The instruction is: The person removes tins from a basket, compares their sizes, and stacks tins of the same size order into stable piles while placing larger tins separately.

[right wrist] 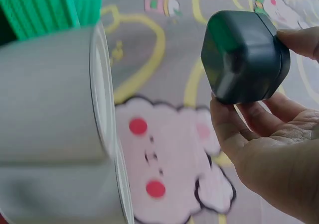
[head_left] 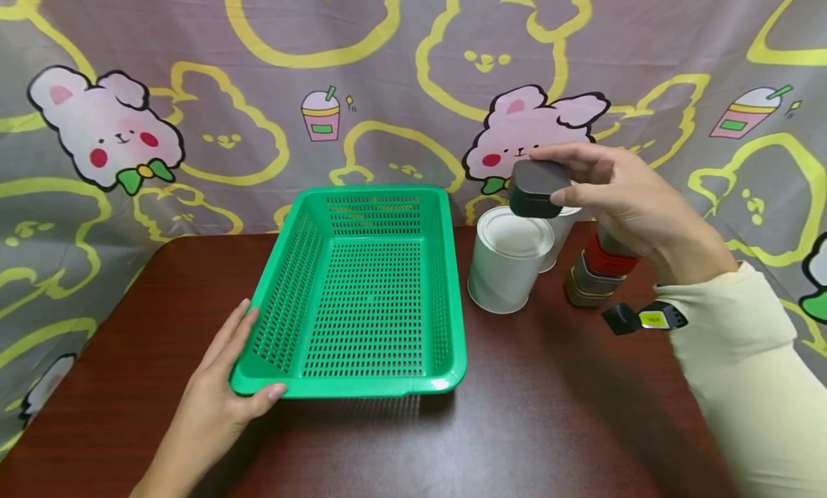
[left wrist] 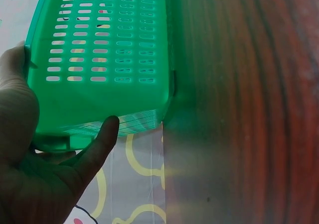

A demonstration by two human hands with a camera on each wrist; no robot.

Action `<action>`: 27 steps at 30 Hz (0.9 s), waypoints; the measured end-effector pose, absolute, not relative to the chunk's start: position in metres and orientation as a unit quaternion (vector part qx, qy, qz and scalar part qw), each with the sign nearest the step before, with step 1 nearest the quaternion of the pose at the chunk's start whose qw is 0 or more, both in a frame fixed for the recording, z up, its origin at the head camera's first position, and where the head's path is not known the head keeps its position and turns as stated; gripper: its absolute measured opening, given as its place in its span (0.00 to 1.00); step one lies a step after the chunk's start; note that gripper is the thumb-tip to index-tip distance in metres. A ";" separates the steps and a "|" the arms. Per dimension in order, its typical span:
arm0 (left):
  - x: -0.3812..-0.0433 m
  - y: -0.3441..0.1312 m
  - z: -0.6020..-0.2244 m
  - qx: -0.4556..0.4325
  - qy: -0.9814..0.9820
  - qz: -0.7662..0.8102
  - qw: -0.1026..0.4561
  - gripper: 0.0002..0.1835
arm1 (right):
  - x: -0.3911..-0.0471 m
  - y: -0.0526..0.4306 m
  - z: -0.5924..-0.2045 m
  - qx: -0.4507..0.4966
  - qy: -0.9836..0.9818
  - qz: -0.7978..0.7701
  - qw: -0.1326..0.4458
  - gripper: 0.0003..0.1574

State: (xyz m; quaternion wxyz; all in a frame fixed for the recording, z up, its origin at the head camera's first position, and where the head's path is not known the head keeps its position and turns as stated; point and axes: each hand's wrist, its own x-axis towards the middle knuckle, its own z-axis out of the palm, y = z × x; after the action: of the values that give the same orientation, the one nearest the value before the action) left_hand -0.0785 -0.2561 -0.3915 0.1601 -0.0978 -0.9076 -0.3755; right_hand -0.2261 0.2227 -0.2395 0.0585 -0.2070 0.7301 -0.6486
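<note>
A green plastic basket [head_left: 368, 391] with slotted walls stands on the table in the head view. At its near left corner my left hand [head_left: 216, 383] grips the rim, thumb over the front edge and fingers along the left side; the left wrist view also shows this hand on the corner. My right hand [head_left: 636, 204] pinches a small black tin [head_left: 539, 189] with rounded corners between thumb and fingers. In the right wrist view the black tin [right wrist: 244, 57] is held up in the air beside the white cans [right wrist: 55, 99].
Right of the basket stand two white lidded cans [head_left: 500, 275], one partly behind the other. Farther right is a stack of small tins, with a red one [head_left: 607, 260] among them, partly hidden by my right hand. A patterned curtain [head_left: 400, 74] hangs behind the brown table [head_left: 517, 412].
</note>
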 end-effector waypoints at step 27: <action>-0.079 -0.257 -0.391 -0.088 -0.910 -0.375 0.154 0.60 | -0.232 0.348 -0.284 -0.234 0.639 -0.732 0.036 0.33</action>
State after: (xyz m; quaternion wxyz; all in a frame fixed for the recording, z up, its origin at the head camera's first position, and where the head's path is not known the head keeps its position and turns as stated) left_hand -0.0787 -0.2568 -0.3910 0.1538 -0.0879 -0.9100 -0.3750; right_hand -0.2324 0.3477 -0.2835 0.0359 -0.2338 0.6391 -0.7319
